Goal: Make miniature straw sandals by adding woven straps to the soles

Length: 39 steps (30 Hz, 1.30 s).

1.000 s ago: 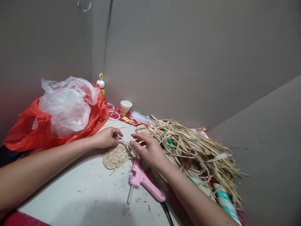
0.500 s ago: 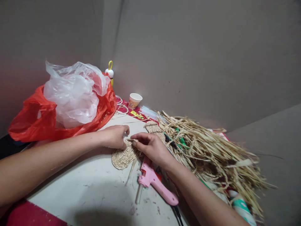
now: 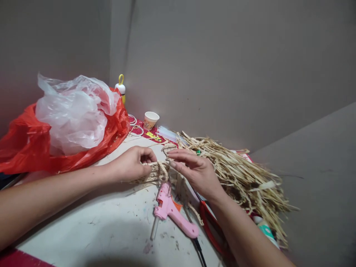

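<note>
My left hand (image 3: 136, 163) is closed, its thumb and fingers pinching the left part of a coiled, braided straw piece (image 3: 159, 172) tilted above the white board. Just to its right, my right hand (image 3: 196, 170) has its fingers stretched out and the thumb apart, fingertips close to the braid's right end. Whether they touch the braid I cannot tell. Behind those fingertips, part of a second woven straw piece (image 3: 168, 147) shows. A pink glue gun (image 3: 176, 217) lies below the hands, a clear glue stick out of its back end.
Red-handled scissors (image 3: 207, 222) lie partly under my right forearm. A pile of dry straw (image 3: 244, 178) spreads along the right. Clear glue sticks (image 3: 168, 133) and a paper cup (image 3: 151, 120) stand farther back. Red and white plastic bags (image 3: 75, 118) fill the left.
The straw piece has been tilted up from lying flatter, and my left hand now grips it. My right hand's fingers have opened from a pinch. The view has shifted slightly right.
</note>
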Each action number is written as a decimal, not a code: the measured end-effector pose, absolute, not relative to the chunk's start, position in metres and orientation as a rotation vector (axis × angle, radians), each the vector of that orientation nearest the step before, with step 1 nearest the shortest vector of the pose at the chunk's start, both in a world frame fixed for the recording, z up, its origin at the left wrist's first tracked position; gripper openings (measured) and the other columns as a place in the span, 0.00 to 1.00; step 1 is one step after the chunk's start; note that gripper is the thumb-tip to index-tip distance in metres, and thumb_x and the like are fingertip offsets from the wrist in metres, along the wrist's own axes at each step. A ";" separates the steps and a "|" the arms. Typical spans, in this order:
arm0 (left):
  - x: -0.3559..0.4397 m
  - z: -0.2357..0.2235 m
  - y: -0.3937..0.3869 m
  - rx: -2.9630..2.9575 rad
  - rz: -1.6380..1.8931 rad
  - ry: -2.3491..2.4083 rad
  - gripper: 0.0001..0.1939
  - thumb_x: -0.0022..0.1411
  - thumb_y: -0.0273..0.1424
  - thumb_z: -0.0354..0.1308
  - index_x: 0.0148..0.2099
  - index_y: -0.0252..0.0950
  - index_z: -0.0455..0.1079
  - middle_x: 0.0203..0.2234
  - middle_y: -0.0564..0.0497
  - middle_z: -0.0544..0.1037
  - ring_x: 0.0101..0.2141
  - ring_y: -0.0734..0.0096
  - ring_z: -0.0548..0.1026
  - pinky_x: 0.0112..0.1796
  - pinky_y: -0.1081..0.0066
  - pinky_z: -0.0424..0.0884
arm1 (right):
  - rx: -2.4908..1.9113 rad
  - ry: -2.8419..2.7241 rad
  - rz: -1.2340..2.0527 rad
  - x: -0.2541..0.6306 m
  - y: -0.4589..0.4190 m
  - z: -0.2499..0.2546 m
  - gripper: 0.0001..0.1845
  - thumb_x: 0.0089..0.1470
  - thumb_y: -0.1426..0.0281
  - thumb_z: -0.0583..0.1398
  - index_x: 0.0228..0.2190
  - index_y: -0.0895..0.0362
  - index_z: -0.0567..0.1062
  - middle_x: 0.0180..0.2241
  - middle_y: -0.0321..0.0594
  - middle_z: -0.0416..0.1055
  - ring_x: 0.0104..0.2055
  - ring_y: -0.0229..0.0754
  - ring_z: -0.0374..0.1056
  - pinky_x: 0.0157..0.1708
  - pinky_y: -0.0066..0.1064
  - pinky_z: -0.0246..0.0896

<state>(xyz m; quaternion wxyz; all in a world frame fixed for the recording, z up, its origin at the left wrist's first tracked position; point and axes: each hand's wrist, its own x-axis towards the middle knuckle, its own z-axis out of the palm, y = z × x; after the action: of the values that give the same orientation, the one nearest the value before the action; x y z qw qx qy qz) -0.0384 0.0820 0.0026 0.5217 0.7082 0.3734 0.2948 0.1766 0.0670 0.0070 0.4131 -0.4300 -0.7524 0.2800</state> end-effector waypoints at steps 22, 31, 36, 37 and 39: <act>-0.026 -0.023 0.068 1.939 0.841 0.985 0.05 0.54 0.26 0.56 0.32 0.35 0.73 0.27 0.53 0.77 0.30 0.74 0.72 0.34 0.75 0.66 | -0.786 -2.386 0.338 0.181 0.060 -0.009 0.10 0.58 0.74 0.57 0.42 0.52 0.72 0.38 0.42 0.74 0.41 0.42 0.70 0.42 0.36 0.67; -0.024 -0.024 0.065 2.087 0.875 1.011 0.04 0.53 0.25 0.57 0.30 0.35 0.74 0.26 0.53 0.77 0.28 0.73 0.72 0.33 0.74 0.65 | -0.782 -2.550 0.220 0.177 0.061 -0.001 0.09 0.59 0.76 0.53 0.40 0.56 0.70 0.37 0.45 0.73 0.40 0.43 0.68 0.41 0.36 0.65; -0.024 -0.026 0.066 2.078 0.863 1.040 0.04 0.53 0.25 0.57 0.30 0.36 0.74 0.25 0.53 0.77 0.28 0.73 0.72 0.32 0.74 0.65 | -0.790 -2.561 0.211 0.174 0.063 -0.003 0.10 0.59 0.76 0.51 0.38 0.56 0.71 0.35 0.44 0.73 0.38 0.43 0.68 0.39 0.36 0.65; -0.024 -0.026 0.066 2.078 0.863 1.042 0.04 0.53 0.25 0.57 0.30 0.36 0.74 0.25 0.53 0.77 0.28 0.73 0.72 0.32 0.74 0.65 | -0.781 -2.557 0.202 0.174 0.063 -0.004 0.10 0.59 0.76 0.51 0.38 0.56 0.70 0.34 0.44 0.73 0.37 0.43 0.68 0.39 0.36 0.65; -0.024 -0.028 0.067 2.078 0.867 1.037 0.04 0.53 0.25 0.57 0.30 0.35 0.74 0.24 0.53 0.76 0.27 0.74 0.71 0.32 0.74 0.65 | -0.762 -2.554 0.182 0.173 0.063 -0.005 0.09 0.59 0.76 0.52 0.38 0.56 0.70 0.34 0.45 0.73 0.37 0.43 0.68 0.38 0.36 0.65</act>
<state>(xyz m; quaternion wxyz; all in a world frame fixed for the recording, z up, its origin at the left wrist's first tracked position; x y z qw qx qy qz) -0.0239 0.0666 -0.0279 0.3251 0.7927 0.3957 0.3306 0.1731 0.0632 -0.0051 0.2330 -0.2773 -0.9298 0.0662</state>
